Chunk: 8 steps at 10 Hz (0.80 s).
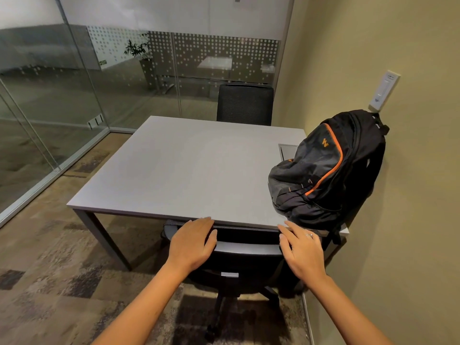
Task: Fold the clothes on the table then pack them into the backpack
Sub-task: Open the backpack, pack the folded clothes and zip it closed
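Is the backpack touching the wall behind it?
Touching. The head view shows the backpack standing on the table, its upper back pressed against the wall, with no gap visible between them.

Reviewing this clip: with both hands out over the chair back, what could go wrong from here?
The backpack leans against the wall at the table corner; a nudge could tip it off. It looks zipped, so packing needs opening first. No clothes show on the table. The left hand and right hand reach over the chair, which may roll.
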Each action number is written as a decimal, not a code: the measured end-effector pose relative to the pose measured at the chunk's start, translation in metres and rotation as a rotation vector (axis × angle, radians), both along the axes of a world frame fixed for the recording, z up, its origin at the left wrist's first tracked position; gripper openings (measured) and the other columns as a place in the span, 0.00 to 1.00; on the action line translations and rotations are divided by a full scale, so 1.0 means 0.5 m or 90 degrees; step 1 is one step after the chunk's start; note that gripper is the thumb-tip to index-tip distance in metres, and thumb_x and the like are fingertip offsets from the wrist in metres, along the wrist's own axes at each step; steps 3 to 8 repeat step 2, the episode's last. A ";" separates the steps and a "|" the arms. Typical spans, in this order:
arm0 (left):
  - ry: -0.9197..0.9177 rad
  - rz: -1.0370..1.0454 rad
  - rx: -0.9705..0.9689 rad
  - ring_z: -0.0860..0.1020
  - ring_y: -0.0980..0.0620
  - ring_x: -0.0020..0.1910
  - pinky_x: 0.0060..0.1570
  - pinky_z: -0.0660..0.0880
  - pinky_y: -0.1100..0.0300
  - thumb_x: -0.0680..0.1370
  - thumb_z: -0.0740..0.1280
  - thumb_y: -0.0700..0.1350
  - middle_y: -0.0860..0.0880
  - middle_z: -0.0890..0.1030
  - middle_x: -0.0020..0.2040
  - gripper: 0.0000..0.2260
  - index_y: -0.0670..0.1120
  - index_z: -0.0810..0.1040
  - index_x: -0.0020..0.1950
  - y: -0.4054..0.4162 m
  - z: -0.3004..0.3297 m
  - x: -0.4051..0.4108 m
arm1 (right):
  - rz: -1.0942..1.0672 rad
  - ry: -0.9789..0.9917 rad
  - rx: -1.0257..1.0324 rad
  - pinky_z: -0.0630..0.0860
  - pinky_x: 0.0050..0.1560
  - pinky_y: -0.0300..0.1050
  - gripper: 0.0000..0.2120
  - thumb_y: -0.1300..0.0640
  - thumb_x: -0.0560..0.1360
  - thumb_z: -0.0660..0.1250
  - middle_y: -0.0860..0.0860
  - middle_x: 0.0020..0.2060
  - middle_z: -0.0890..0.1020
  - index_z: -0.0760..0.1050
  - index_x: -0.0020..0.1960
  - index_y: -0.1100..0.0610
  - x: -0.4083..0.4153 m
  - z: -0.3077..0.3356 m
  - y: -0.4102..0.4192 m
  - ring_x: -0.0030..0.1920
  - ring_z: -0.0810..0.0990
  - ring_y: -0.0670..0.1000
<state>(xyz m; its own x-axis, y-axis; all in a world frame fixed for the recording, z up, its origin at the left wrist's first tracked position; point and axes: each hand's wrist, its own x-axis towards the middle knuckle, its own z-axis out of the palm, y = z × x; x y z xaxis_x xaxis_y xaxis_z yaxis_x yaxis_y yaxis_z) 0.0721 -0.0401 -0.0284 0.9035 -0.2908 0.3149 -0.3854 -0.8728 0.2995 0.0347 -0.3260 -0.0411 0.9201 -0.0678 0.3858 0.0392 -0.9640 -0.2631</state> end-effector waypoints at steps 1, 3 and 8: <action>0.058 0.002 -0.052 0.65 0.54 0.73 0.71 0.59 0.58 0.77 0.41 0.67 0.53 0.69 0.72 0.35 0.48 0.70 0.72 0.000 0.015 0.012 | -0.017 0.014 0.016 0.69 0.60 0.54 0.24 0.44 0.78 0.51 0.50 0.69 0.73 0.75 0.67 0.50 0.008 0.011 0.000 0.65 0.73 0.53; 0.045 0.036 0.002 0.48 0.52 0.78 0.74 0.43 0.55 0.76 0.36 0.64 0.50 0.52 0.79 0.36 0.46 0.54 0.78 -0.001 0.040 0.065 | -0.010 0.017 0.004 0.64 0.66 0.59 0.27 0.43 0.78 0.50 0.54 0.75 0.62 0.67 0.73 0.52 0.042 0.028 -0.004 0.73 0.63 0.57; 0.045 0.036 0.002 0.48 0.52 0.78 0.74 0.43 0.55 0.76 0.36 0.64 0.50 0.52 0.79 0.36 0.46 0.54 0.78 -0.001 0.040 0.065 | -0.010 0.017 0.004 0.64 0.66 0.59 0.27 0.43 0.78 0.50 0.54 0.75 0.62 0.67 0.73 0.52 0.042 0.028 -0.004 0.73 0.63 0.57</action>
